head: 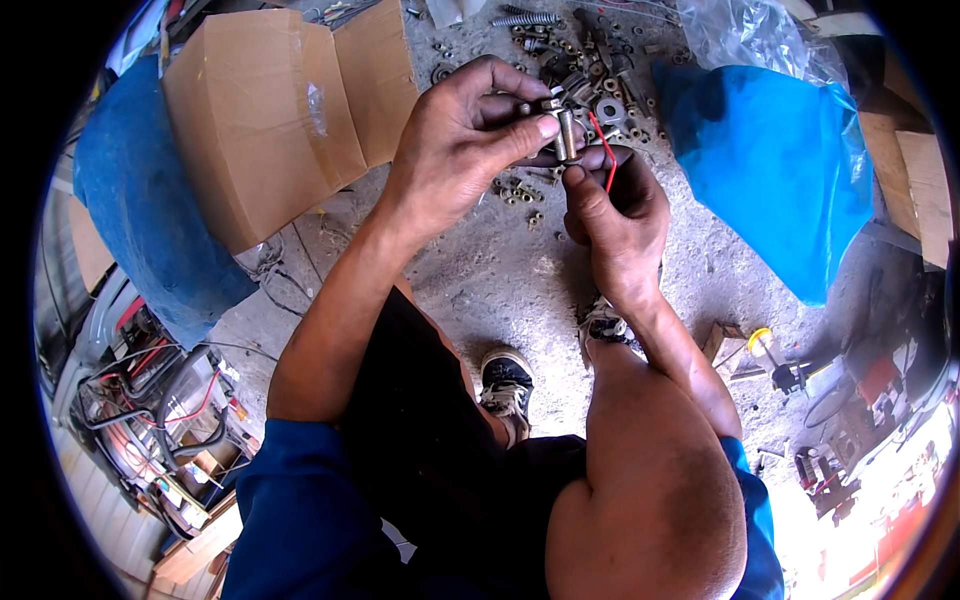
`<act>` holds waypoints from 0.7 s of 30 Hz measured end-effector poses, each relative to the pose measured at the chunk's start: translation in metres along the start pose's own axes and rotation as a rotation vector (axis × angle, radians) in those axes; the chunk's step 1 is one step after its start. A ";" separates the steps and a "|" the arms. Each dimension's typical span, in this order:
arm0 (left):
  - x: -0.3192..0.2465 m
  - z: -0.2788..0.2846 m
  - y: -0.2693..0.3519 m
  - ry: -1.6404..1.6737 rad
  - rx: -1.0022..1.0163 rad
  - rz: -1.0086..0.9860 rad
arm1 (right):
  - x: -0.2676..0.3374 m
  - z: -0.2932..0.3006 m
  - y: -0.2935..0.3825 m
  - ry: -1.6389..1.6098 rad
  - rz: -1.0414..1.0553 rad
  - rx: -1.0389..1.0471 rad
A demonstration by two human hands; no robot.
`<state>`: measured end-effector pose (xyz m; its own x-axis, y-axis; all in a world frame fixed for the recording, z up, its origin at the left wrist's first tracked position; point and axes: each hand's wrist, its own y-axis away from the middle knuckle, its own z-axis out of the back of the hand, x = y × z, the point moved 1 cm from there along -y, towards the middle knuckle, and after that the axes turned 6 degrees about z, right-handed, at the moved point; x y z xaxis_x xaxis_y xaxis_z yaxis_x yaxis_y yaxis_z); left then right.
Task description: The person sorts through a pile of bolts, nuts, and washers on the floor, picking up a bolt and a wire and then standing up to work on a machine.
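Several metal bolts [568,135] stand side by side between my two hands, above a pile of loose hardware. My left hand [480,120] grips them between thumb and fingers near their heads. From below, the thumb and fingers of my right hand [619,195] hold the lower end of one bolt. A thin bent red rod or wire [613,161] sticks up from my right hand. Behind the hands, nuts, bolts and washers lie spread on the concrete floor, with a large flat washer [610,112] among them. Smaller nuts and screws [517,192] lie nearer, below my left hand.
Opened cardboard [262,120] and a blue sheet [150,195] lie at the left. A bright blue plastic sheet [772,165] is at the right, below clear plastic film [742,34]. Cables and tubing [172,405] crowd the lower left. A yellow-rimmed clear container [763,345] stands at the right.
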<state>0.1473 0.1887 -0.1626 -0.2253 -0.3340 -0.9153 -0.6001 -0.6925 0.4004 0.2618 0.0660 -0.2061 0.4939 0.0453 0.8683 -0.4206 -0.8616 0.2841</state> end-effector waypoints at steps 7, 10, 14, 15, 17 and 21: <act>-0.002 0.000 0.000 -0.044 0.003 0.006 | 0.001 0.001 0.001 -0.037 -0.049 0.012; 0.000 0.002 0.001 -0.057 0.011 0.020 | 0.002 0.001 0.001 -0.054 -0.093 0.003; 0.005 0.020 -0.004 -0.068 -0.044 0.001 | -0.026 0.011 0.000 0.039 -0.112 0.006; 0.003 0.028 -0.003 -0.035 -0.054 0.029 | -0.039 0.018 -0.001 0.178 -0.108 0.006; 0.002 0.039 -0.002 -0.043 -0.075 0.067 | -0.068 0.036 -0.003 0.492 -0.095 0.028; 0.008 0.050 0.001 -0.069 -0.061 0.106 | -0.095 0.055 0.003 0.770 -0.092 0.035</act>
<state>0.1064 0.2174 -0.1720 -0.3383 -0.3645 -0.8676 -0.5229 -0.6937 0.4953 0.2554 0.0318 -0.3104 -0.1476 0.4450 0.8833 -0.3731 -0.8521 0.3670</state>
